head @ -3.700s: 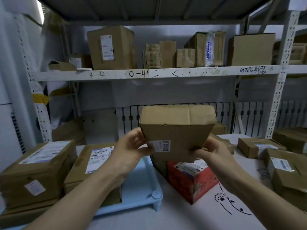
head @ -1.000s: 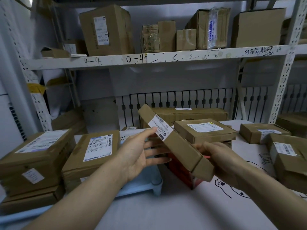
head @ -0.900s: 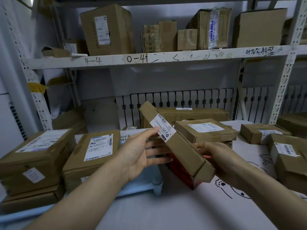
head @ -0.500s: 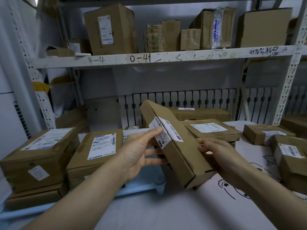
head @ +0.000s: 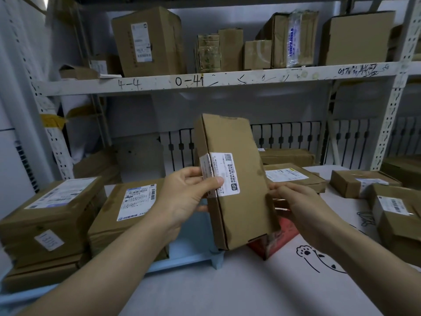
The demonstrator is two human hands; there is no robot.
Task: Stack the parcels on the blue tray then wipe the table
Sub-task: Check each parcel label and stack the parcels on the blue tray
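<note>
Flat brown parcel is up in the air, stood nearly on end, broad face toward the person, white label wrapped round its left edge. Both hands grip it: left hand clamps the left edge with the thumb on the label, right hand holds the right edge, fingers mostly behind the box. Landmark is the blue tray: the held parcel hangs above its right end, not touching. Two stacks of labelled parcels sit on the tray, to the left. Red box stands on the surface just right of the tray, partly hidden by the held parcel. More parcels lie on the surface well right of the tray. White shelf with boxes runs above and behind the tray.
</note>
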